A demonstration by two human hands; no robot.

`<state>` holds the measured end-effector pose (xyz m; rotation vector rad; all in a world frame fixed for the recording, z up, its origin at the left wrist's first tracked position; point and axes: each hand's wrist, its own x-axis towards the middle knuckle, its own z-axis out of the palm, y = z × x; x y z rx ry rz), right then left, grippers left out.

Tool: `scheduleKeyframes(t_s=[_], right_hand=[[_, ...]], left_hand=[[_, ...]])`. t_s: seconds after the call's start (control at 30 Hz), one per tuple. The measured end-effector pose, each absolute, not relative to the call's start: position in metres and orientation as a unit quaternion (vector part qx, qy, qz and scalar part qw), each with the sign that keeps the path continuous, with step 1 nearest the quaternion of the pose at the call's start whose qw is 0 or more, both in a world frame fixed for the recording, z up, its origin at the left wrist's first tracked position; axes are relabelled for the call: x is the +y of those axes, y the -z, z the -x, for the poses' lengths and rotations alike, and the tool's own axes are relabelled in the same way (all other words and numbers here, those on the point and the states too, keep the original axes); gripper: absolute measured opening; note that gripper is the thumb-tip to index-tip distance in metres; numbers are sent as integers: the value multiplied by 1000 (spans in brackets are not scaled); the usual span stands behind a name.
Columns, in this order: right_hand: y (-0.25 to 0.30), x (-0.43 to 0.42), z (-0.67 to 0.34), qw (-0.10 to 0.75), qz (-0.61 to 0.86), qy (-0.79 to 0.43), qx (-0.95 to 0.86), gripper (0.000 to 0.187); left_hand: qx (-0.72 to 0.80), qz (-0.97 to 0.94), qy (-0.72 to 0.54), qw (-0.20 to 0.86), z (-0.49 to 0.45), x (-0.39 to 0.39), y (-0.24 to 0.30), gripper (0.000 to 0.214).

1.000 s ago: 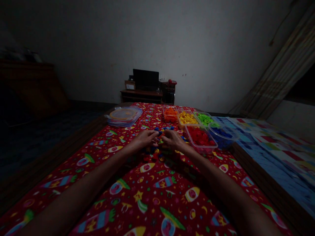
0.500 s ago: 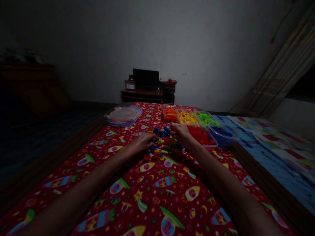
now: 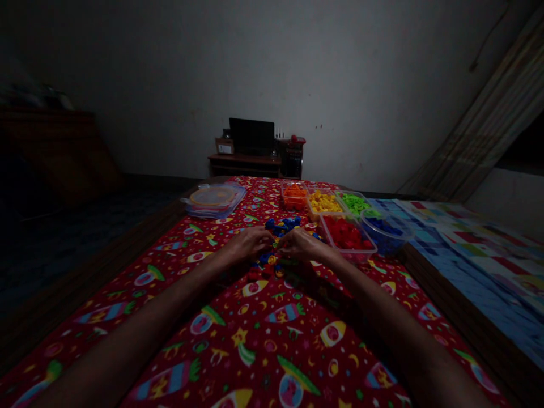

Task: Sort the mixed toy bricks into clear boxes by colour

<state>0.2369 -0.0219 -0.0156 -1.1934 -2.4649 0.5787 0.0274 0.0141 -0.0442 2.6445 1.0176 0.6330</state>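
Observation:
A pile of small toy pieces in mixed colours (image 3: 271,259) lies on the red patterned cloth. My left hand (image 3: 251,242) is at the pile's left side, fingers bent together, with the tips by the pieces. Just across from it, my right hand (image 3: 301,243) reaches over the pile with its fingers pinched and pointing left. Whatever either hand holds is too small and dark to make out. Blue pieces (image 3: 283,225) gather just beyond both hands. Close to my right wrist stands a clear box of red pieces (image 3: 346,232).
Behind the red box stand containers of orange (image 3: 294,197), yellow (image 3: 323,202) and green pieces (image 3: 355,203). A round tub of blue pieces (image 3: 386,229) is at the table's right edge. Stacked plastic lids (image 3: 215,199) lie at the far left.
My right hand has come left and nearer, from the back of the pile by the red box to close beside my left hand. The left hand has shifted slightly.

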Motion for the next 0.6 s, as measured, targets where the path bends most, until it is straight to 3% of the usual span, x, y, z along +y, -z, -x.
scheduleKeyframes(t_s=[0.3, 0.6], right_hand=[[14, -35, -224, 73, 399, -136, -904, 17], [28, -34, -214, 109, 433, -155, -881, 23]], left_hand=[[389, -890, -230, 63, -29, 8, 61, 23], [440, -883, -160, -36, -41, -6, 53, 32]])
